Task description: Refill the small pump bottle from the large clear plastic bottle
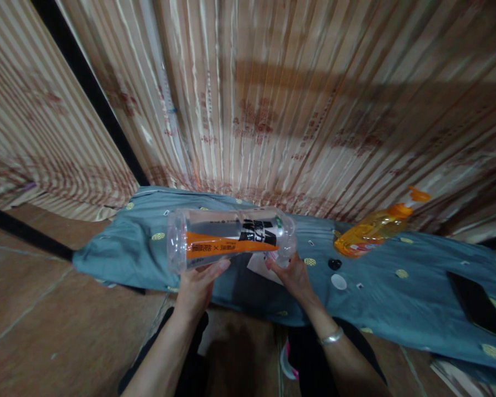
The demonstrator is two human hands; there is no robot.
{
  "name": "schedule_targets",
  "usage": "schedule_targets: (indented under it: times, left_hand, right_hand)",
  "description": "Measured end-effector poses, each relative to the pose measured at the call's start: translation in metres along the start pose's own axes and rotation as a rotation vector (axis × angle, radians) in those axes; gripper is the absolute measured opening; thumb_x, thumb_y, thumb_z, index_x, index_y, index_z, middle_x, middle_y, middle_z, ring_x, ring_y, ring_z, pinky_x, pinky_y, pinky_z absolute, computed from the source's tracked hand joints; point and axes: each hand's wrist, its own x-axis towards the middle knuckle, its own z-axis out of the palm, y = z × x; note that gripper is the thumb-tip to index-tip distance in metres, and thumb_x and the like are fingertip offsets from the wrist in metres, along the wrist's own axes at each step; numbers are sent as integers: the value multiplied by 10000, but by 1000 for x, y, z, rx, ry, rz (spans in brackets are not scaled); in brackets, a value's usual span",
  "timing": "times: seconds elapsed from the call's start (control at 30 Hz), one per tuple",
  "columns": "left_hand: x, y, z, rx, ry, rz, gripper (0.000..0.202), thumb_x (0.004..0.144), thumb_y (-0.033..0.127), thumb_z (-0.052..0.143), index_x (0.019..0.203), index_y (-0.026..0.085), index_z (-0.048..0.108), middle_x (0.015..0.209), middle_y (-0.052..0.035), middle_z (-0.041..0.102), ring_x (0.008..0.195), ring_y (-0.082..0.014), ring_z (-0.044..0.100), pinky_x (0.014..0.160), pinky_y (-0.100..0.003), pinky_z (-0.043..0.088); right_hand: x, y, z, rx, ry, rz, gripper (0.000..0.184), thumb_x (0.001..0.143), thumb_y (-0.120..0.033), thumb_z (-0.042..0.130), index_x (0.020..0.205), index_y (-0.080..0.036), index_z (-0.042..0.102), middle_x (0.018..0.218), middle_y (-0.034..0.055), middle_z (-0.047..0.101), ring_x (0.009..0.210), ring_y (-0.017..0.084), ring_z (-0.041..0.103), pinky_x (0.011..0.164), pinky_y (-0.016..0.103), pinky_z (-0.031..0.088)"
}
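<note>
A large, clear plastic bottle (215,242) with an orange and black label lies sideways in the air over the cloth-covered bench. Under its base end, my left hand (198,281) is closed around it, with the thumb along the lower side. My right hand (291,275) grips the narrower neck end, its fingers partly hidden behind the plastic. Below the bottle, beside my right hand, a pale flat piece like paper (262,268) shows in part. A silver bracelet (331,336) circles my right wrist.
On the blue-grey cloth (128,242) stand or lie a pump bottle of yellow-orange liquid (367,234), a small black object (334,264), a white disc (338,282) and a black phone (479,303). A striped curtain (264,110) hangs behind; a dark pole (91,88) slants at left.
</note>
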Motion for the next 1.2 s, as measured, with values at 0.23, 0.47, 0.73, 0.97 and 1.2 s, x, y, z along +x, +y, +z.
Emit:
schedule_targets:
  times: [0.23,0.47,0.73,0.97,1.2]
  left_hand:
    - [1,-1,-5,40,-31,26,496,530,489,1052,893,195,884,941,-124,878,1017,-360,837,1130,-579,601]
    - [2,2,2,65,36,21,501,442,532,1048,765,196,865,901,-137,867,964,-372,832,1113,-608,604]
    - [2,2,1,54,19,34,486,467,516,1046,800,208,874,869,-123,863,952,-366,834,1107,-611,605]
    - [3,-4,-5,58,-52,43,417,560,503,1034,799,201,875,915,-130,873,987,-362,842,1116,-594,606]
    - [3,-2,-6,47,-63,57,452,588,470,1031,923,203,888,872,-105,869,997,-365,845,1087,-574,630]
  right_hand:
    - [1,3,2,-55,15,-22,495,765,-440,839,1177,-223,671,1079,186,841,1026,419,824,938,580,661]
    - [1,9,5,-45,32,-20,521,755,-476,832,1186,-222,687,1078,184,850,1013,408,821,915,548,667]
    - [0,5,3,-16,28,-13,487,748,-456,835,1159,-239,688,1070,175,849,995,405,825,923,552,668]
    - [1,6,3,-21,20,-14,472,749,-457,824,1140,-250,661,1102,179,848,1029,412,826,943,576,662]
    - [1,4,2,-14,20,-14,481,752,-484,818,1145,-251,669,1065,161,857,1014,397,832,920,555,668]
